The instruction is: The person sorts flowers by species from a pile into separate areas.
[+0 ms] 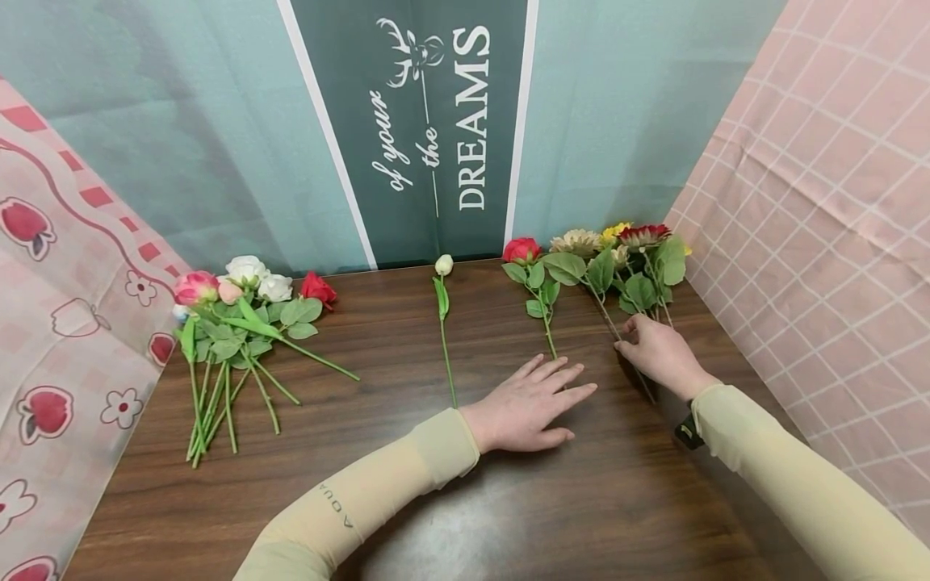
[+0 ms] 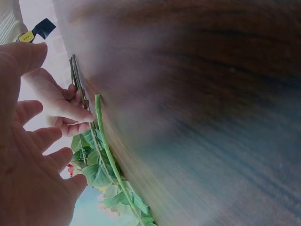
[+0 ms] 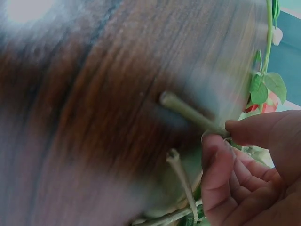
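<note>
My right hand (image 1: 664,355) pinches a brownish-green flower stem (image 3: 193,114) between thumb and forefinger, with the cut end sticking out past the fingertips. In the head view that stem runs up to a beige, many-petalled flower (image 1: 576,242) at the back right. My left hand (image 1: 529,405) is spread palm down over the table, holding nothing. Its fingertips lie near the lower end of the stem of a red rose (image 1: 521,250). Close beside the beige flower are a dark red flower (image 1: 644,235), a yellow flower (image 1: 614,231) and green leaves.
A single white tulip (image 1: 444,265) lies mid-table at the back. At the left is a pile with a pink flower (image 1: 196,287), white flowers (image 1: 245,270) and a red rose (image 1: 318,289). Cloth walls border the brown wooden table (image 1: 378,347) at the back and both sides.
</note>
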### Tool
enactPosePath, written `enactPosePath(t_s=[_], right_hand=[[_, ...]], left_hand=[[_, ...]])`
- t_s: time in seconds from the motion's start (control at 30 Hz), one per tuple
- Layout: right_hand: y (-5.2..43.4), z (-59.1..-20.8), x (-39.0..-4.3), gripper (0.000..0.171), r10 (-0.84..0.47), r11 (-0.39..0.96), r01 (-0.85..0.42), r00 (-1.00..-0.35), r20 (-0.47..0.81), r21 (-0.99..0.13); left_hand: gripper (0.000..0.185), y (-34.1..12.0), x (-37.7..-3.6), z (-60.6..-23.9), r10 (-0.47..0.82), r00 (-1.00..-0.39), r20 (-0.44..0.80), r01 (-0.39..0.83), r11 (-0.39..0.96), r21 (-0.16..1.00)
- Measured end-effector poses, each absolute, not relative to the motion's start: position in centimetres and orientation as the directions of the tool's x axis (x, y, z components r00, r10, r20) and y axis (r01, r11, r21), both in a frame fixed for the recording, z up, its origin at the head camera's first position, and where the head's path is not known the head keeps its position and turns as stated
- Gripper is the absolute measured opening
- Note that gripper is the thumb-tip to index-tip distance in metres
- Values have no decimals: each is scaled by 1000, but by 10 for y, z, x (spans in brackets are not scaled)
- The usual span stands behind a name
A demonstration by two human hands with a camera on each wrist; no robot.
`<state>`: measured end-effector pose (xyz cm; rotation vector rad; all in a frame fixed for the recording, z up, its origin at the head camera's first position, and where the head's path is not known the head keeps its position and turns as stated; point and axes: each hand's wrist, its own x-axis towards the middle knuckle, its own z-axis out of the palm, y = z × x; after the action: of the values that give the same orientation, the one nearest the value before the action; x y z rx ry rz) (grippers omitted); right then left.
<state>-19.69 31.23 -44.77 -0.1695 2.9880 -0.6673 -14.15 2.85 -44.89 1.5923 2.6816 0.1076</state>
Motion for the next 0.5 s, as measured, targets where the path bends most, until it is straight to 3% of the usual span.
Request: enactPosePath(t_s=[0.5], right_hand=[[316, -448, -199, 34, -121, 910, -90, -991, -51, -404]], left_hand=[[73, 27, -140, -450, 878, -478, 19, 876, 475, 87]])
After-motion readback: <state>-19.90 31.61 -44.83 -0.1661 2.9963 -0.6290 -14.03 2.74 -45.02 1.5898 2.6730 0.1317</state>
